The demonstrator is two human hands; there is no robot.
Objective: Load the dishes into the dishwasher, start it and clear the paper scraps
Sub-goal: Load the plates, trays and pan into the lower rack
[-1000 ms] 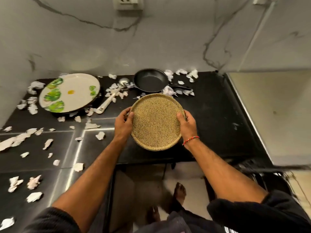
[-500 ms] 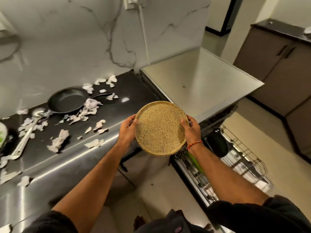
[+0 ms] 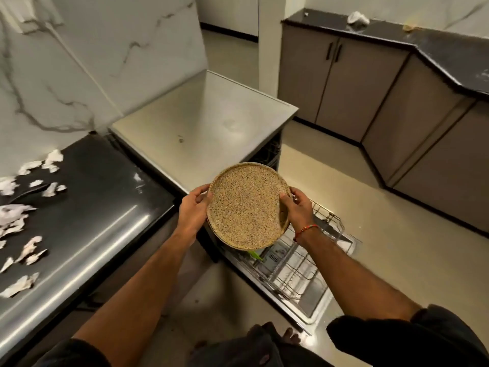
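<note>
both hands have carried the speckled plate away from the black counter — it is now hanging tilted above the pulled-out dishwasher rack. left hand and right hand are gripping opposite rims, fingers curled round the edge. paper scraps are lying scattered on the counter, well apart from the plate — the dishwasher door is standing open below.
</note>
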